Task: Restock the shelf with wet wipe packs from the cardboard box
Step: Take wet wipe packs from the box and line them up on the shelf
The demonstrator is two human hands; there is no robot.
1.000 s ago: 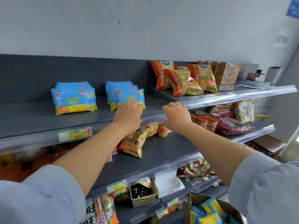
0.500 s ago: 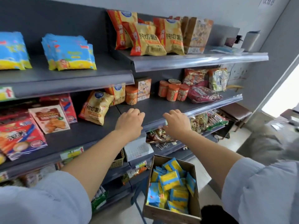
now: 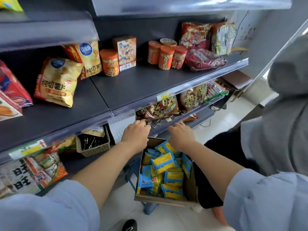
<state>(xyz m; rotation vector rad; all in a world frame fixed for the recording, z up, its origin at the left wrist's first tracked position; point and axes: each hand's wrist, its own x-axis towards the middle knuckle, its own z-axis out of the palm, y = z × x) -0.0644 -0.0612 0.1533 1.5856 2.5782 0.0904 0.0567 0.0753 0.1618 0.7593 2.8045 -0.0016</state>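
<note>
In the head view, the left hand [image 3: 135,132] and right hand [image 3: 180,134] are hovering above the far end of the cardboard box [image 3: 166,201], each grip released, fingers loosely curled and holding nothing. The wet wipe packs [image 3: 164,161] are lying jumbled inside the box, below the shelf [image 3: 133,85]. Taking the topmost packs first and squaring them together is probably working best.

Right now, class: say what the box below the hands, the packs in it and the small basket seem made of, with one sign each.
Cardboard box: matt brown card, folded flaps.
Wet wipe packs: thin printed plastic film, slightly glossy, crinkled edges.
Basket: beige woven strips, plastic or rattan, cannot tell which.
</note>
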